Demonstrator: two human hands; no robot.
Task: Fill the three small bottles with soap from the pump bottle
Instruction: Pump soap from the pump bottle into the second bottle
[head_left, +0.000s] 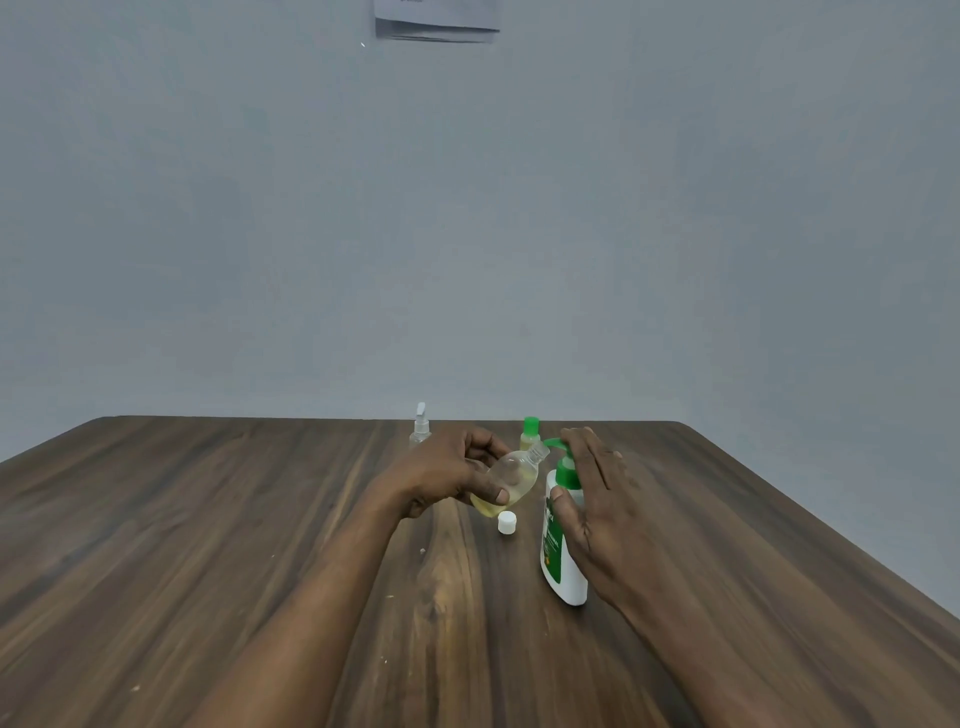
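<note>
My left hand (447, 475) grips a small clear bottle (511, 475), tilted with its open neck up against the green spout of the pump bottle (563, 551). Some yellowish soap lies in the small bottle's lower part. My right hand (589, 488) rests on the green pump head, with the thumb against the collar. The pump bottle is white with a green label and stands upright. A white cap (507, 522) lies on the table just below the held bottle. Behind stand a small bottle with a green cap (530, 435) and a clear spray-top bottle (420, 427).
Everything sits on a dark wooden table (260, 545) whose far edge meets a plain grey wall. Sheets of paper (437, 21) hang on the wall at the top.
</note>
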